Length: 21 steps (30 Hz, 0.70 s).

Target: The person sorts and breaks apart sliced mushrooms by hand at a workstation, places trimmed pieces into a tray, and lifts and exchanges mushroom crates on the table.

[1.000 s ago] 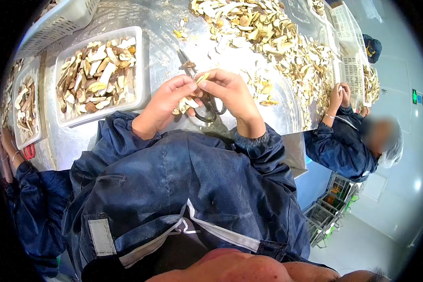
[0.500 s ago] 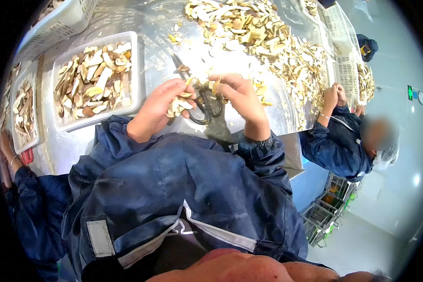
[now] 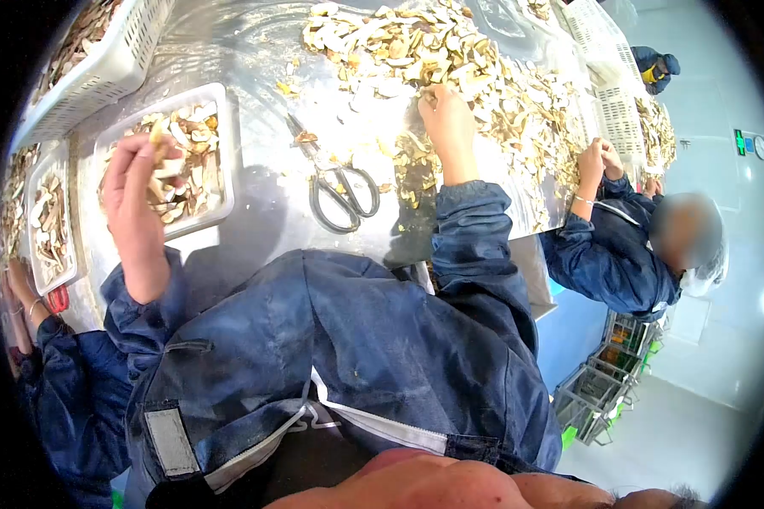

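My left hand (image 3: 136, 191) is over a white plastic tray (image 3: 228, 182) of sliced mushrooms (image 3: 197, 140). Its fingers are curled, with a pale yellowish mushroom slice (image 3: 157, 131) at the tips; the hand hides part of the tray. Farther right, my right hand (image 3: 448, 127) reaches to the near edge of a large heap of mushroom slices (image 3: 484, 76). The fingers are bent together there, and a small pale piece shows by the fingertips. Between my hands, black-handled scissors (image 3: 344, 199) lie on the metal table (image 3: 259, 144), with a brown scrap on the blades.
A white perforated crate (image 3: 102, 93) stands at the upper left, above a smaller tray of slices (image 3: 49, 225). More white crates (image 3: 620, 119) line the right side. One co-worker (image 3: 620, 246) works at the right; another person's sleeve (image 3: 81, 399) is at my left.
My left hand has moved left from above the scissors to the tray, carrying mushroom pieces. My right hand has gone up and away to the heap. The scissors are now uncovered.
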Available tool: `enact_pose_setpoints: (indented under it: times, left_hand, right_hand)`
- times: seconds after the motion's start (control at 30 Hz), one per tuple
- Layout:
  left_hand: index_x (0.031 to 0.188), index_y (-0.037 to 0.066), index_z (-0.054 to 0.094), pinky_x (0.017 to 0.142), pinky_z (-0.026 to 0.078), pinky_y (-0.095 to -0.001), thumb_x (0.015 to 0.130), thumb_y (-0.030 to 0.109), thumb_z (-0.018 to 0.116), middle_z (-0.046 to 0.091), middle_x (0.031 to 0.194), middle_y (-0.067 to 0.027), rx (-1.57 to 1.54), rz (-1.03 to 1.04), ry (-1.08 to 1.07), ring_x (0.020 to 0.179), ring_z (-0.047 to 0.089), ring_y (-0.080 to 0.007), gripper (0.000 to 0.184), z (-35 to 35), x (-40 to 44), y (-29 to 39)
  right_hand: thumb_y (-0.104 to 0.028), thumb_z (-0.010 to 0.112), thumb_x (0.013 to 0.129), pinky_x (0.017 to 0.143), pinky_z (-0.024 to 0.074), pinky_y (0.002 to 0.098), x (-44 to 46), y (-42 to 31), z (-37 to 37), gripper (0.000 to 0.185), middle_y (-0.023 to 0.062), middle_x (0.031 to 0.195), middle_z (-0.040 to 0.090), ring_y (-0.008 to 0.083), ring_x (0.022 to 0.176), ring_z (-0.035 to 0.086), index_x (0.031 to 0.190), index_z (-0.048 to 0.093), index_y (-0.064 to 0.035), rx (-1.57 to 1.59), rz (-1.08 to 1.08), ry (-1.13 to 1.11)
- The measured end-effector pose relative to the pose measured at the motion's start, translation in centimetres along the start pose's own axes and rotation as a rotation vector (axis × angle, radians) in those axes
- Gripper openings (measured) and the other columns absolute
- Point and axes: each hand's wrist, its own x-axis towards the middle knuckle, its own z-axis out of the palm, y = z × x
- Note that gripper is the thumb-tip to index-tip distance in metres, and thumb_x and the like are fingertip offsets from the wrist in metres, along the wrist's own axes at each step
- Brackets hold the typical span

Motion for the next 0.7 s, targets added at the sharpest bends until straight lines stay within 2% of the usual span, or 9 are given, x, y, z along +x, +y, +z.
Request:
enact_pose_setpoints:
  times: [0.07, 0.13, 0.2, 0.3, 0.33, 0.37, 0.47, 0.57, 0.7]
  left_hand:
    - [0.114, 0.000, 0.062, 0.084, 0.047, -0.0245, 0.100, 0.015, 0.056, 0.067, 0.102, -0.0089, 0.380, 0.174, 0.122, 0.095, 0.061, -0.0133, 0.021, -1.8, 0.5, -0.1]
    - [0.116, -0.001, 0.061, 0.088, 0.049, -0.0349, 0.097, 0.015, 0.061, 0.066, 0.108, -0.0108, 0.793, 0.394, 0.115, 0.101, 0.063, -0.0198, 0.025, -3.6, 1.8, -0.9]
    - [0.119, 0.000, 0.061, 0.093, 0.046, -0.0380, 0.097, 0.019, 0.061, 0.066, 0.110, -0.0124, 0.855, 0.379, 0.059, 0.105, 0.062, -0.0239, 0.029, -3.3, 2.0, -1.4]
    - [0.120, 0.002, 0.061, 0.096, 0.044, -0.0409, 0.099, 0.027, 0.059, 0.065, 0.114, -0.0144, 1.053, 0.435, 0.058, 0.109, 0.061, -0.0290, 0.033, -3.0, 2.2, -2.3]
    - [0.121, 0.002, 0.062, 0.097, 0.043, -0.0416, 0.099, 0.030, 0.058, 0.065, 0.115, -0.0150, 1.138, 0.468, 0.072, 0.110, 0.060, -0.0304, 0.035, -2.9, 2.3, -2.5]
    - [0.123, 0.004, 0.061, 0.098, 0.042, -0.0441, 0.101, 0.036, 0.054, 0.063, 0.120, -0.0159, 1.153, 0.468, 0.086, 0.114, 0.058, -0.0329, 0.039, -2.8, 2.3, -2.5]
    - [0.124, 0.004, 0.061, 0.098, 0.043, -0.0427, 0.101, 0.028, 0.056, 0.062, 0.122, -0.0150, 1.131, 0.587, 0.161, 0.115, 0.058, -0.0301, 0.034, -1.9, 2.1, -1.6]
    - [0.124, 0.003, 0.060, 0.096, 0.044, -0.0377, 0.099, 0.017, 0.058, 0.062, 0.123, -0.0134, 0.782, 0.629, 0.100, 0.114, 0.058, -0.0255, 0.028, 0.0, 1.2, -0.7]
    - [0.124, 0.002, 0.059, 0.093, 0.046, -0.0310, 0.097, 0.007, 0.058, 0.062, 0.122, -0.0104, 0.362, 0.301, -0.145, 0.110, 0.058, -0.0184, 0.028, 4.0, -1.5, -1.6]
  right_hand:
    - [-0.020, 0.070, 0.082, 0.074, 0.0527, 0.0456, -0.7, -0.3, -0.3, 0.023, 0.0175, 0.089, 0.071, 0.0373, 0.083, 0.067, 0.100, 0.070, -0.0058, 0.094, 0.008, -0.096]
    - [-0.018, 0.070, 0.082, 0.066, 0.0510, 0.0372, -1.6, -0.2, -0.5, 0.021, 0.0127, 0.080, 0.069, 0.0269, 0.072, 0.066, 0.098, 0.069, -0.0043, 0.292, 0.079, -0.143]
    - [-0.016, 0.070, 0.085, 0.060, 0.0481, 0.0284, -2.5, -0.1, -1.2, 0.019, 0.0071, 0.077, 0.069, 0.0159, 0.064, 0.063, 0.096, 0.069, -0.0010, 0.528, 0.160, -0.169]
    - [-0.015, 0.067, 0.086, 0.059, 0.0465, 0.0268, -3.5, -0.4, -2.8, 0.017, 0.0043, 0.074, 0.067, 0.0113, 0.065, 0.060, 0.096, 0.068, -0.0011, 0.985, 0.406, -0.280]
    - [-0.015, 0.067, 0.087, 0.058, 0.0457, 0.0255, -3.8, -0.3, -3.2, 0.017, 0.0038, 0.075, 0.067, 0.0099, 0.066, 0.059, 0.096, 0.068, -0.0003, 0.929, 0.384, -0.283]
    - [-0.014, 0.067, 0.088, 0.058, 0.0450, 0.0243, -4.1, -0.1, -3.6, 0.017, 0.0033, 0.076, 0.066, 0.0085, 0.066, 0.058, 0.097, 0.067, 0.0005, 0.873, 0.362, -0.287]
    - [-0.014, 0.067, 0.088, 0.058, 0.0434, 0.0216, -4.8, 0.3, -3.2, 0.017, 0.0024, 0.077, 0.066, 0.0060, 0.067, 0.056, 0.097, 0.066, 0.0008, 0.783, 0.311, -0.233]
    - [-0.013, 0.069, 0.088, 0.059, 0.0437, 0.0204, -5.5, 0.1, -2.1, 0.015, 0.0017, 0.077, 0.065, 0.0053, 0.067, 0.056, 0.096, 0.065, -0.0002, 0.892, 0.324, -0.203]
    - [-0.012, 0.073, 0.087, 0.061, 0.0458, 0.0209, -6.1, -2.3, -2.6, 0.013, 0.0005, 0.076, 0.065, 0.0053, 0.068, 0.056, 0.093, 0.065, -0.0026, 0.945, 0.280, -0.207]
